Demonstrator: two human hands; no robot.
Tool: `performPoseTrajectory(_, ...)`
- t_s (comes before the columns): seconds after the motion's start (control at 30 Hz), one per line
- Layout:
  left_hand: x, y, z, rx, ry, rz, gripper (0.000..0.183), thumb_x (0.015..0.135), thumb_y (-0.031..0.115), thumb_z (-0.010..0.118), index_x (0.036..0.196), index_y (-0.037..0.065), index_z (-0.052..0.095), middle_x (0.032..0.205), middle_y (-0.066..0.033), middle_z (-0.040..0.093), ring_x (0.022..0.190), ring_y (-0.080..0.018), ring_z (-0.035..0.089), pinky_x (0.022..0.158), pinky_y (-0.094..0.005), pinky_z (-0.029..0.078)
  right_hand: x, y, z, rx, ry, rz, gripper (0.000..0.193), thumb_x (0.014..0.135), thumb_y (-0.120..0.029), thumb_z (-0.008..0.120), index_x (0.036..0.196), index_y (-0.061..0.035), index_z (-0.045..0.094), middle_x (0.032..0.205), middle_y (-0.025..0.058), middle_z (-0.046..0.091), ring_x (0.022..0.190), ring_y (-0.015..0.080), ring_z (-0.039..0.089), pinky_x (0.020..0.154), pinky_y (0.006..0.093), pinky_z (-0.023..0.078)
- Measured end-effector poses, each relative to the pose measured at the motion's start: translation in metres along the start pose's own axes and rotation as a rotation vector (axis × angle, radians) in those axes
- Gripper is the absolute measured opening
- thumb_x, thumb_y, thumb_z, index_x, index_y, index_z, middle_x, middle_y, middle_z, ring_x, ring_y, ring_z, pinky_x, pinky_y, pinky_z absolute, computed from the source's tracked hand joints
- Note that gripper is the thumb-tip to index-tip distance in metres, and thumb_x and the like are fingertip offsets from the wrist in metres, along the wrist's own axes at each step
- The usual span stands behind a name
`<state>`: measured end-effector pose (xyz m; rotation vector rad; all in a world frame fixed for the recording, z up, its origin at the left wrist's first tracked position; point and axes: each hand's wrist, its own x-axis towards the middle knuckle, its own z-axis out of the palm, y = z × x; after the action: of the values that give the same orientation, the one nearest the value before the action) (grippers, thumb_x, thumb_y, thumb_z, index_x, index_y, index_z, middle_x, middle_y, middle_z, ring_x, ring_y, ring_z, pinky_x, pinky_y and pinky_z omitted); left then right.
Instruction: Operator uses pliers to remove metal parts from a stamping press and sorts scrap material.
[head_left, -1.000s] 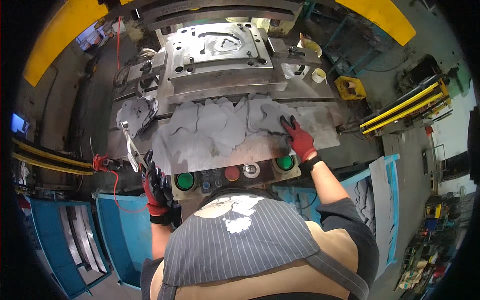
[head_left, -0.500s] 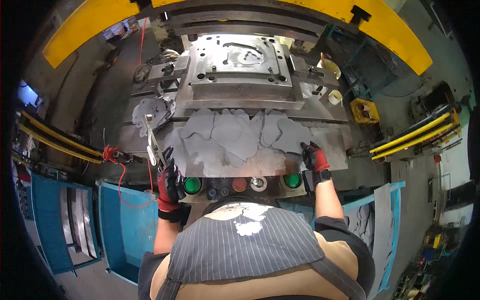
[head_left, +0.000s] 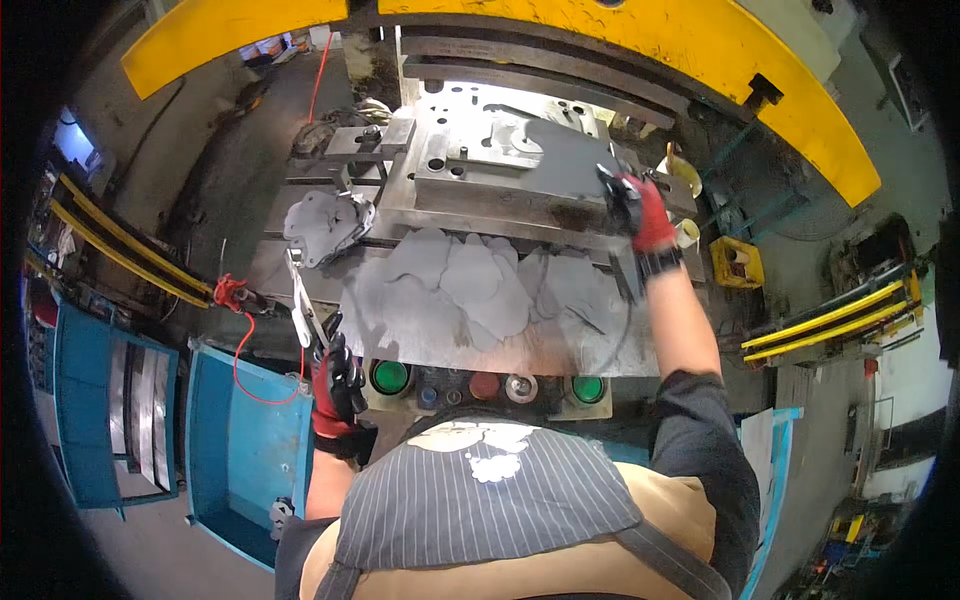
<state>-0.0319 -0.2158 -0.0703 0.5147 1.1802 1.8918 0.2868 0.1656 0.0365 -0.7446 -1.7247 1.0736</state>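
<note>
My right hand, in a red and black glove, reaches forward over the right side of the metal press die. Its fingers grip the near right edge of a flat grey metal blank, which lies partly across the top of the die. My left hand, gloved the same way, stays low at the left with its fingers closed round silver pliers. The pliers' jaws point away, close to a stack of grey cut metal parts. Between my arms, several overlapping grey blanks rest on a metal plate.
A control panel with green buttons and a red button sits below the plate. Blue bins stand at the left. Yellow guards flank both sides; a yellow press frame arches above. A yellow crate is at the right.
My right hand has moved from the plate's right edge forward to the die, carrying a blank onto it. My left hand still holds the pliers near the same place. The view has shifted slightly.
</note>
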Motion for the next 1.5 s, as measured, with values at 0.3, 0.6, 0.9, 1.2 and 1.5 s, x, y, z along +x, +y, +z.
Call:
performPoseTrajectory(0.3, -0.023, 0.004, -0.021, -0.055, 0.162, -0.016, 0.014, 0.087, 0.02, 0.047, 0.095, 0.009, 0.051, 0.059, 0.0057, 0.04, 0.046, -0.0031, 0.037, 0.041, -0.0177, 0.031, 0.151, 0.066, 0.063, -0.544, -0.113, 0.02, 0.022, 0.07, -0.02, 0.06, 0.075, 0.0015, 0.059, 0.068, 0.0035, 0.058, 0.062, 0.0116, 0.05, 0.058, 0.0268, 0.042)
performPoseTrajectory(0.6, -0.037, 0.015, -0.026, 0.059, 0.293, 0.079, 0.02, 0.087, 0.022, 0.049, 0.101, 0.008, 0.051, 0.06, 0.0094, 0.036, 0.045, 0.0004, 0.033, 0.037, -0.0162, 0.023, 0.142, 0.018, 0.099, -1.35, -0.216, 0.149, 0.039, 0.063, -0.034, 0.068, 0.087, -0.0039, 0.064, 0.091, 0.0179, 0.061, 0.087, 0.03, 0.059, 0.075, 0.0353, 0.047)
performPoseTrajectory(0.9, -0.022, -0.027, -0.121, 0.101, 0.601, -0.076, 0.008, 0.08, 0.022, 0.057, 0.082, 0.014, 0.055, 0.059, 0.0065, 0.048, 0.041, -0.0041, 0.041, 0.037, -0.0178, 0.031, -0.05, -0.045, 0.033, -0.406, 0.055, -0.064, 0.031, 0.073, -0.015, 0.064, 0.1, -0.0006, 0.056, 0.096, 0.0146, 0.057, 0.089, 0.0248, 0.057, 0.076, 0.0344, 0.045)
performPoseTrajectory(1.2, 0.001, -0.138, -0.165, -0.16, 0.203, -0.75, 0.025, 0.073, 0.021, 0.066, 0.091, 0.005, 0.058, 0.068, -0.0029, 0.055, 0.055, -0.0138, 0.051, 0.045, -0.0283, 0.04, -0.395, 0.175, -0.089, -0.077, 0.391, 0.875, 0.038, 0.084, -0.029, 0.049, 0.112, -0.0017, 0.05, 0.099, 0.0075, 0.057, 0.089, 0.0201, 0.051, 0.079, 0.0327, 0.041)
performPoseTrajectory(1.5, 0.031, -0.13, -0.136, 0.551, 0.026, -0.851, 0.013, 0.072, 0.024, 0.067, 0.077, 0.015, 0.059, 0.057, 0.0019, 0.049, 0.049, -0.0111, 0.045, 0.041, -0.0283, 0.031, -0.385, 0.216, -0.059, -0.842, -0.52, 0.568, 0.03, 0.08, -0.024, 0.045, 0.099, -0.0054, 0.059, 0.1, 0.0184, 0.058, 0.091, 0.0347, 0.054, 0.08, 0.0394, 0.043)
